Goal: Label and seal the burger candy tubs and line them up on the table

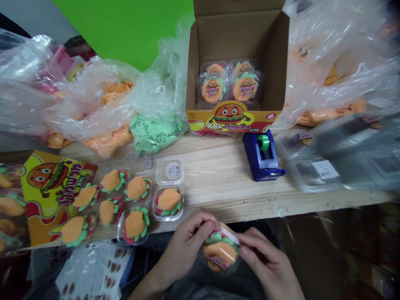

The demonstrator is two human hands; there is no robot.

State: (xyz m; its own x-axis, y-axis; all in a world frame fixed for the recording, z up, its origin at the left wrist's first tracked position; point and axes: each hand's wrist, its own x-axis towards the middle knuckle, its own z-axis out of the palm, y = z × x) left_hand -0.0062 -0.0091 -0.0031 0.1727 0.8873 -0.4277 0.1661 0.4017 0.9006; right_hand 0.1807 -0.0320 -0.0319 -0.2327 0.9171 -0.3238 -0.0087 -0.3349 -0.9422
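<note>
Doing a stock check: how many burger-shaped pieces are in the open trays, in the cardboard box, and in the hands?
Burgers in open clear trays: 7
Boxed burgers in the cardboard box: 4
Burger held by left hand and right hand: 1
Total: 12

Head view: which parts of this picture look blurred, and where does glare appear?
In the head view, the clear trays at far right are smeared by blur. The plastic bags show white glare, as does the film on the burger-shaped item between the left hand and the right hand. Both hands look fairly sharp.
</note>
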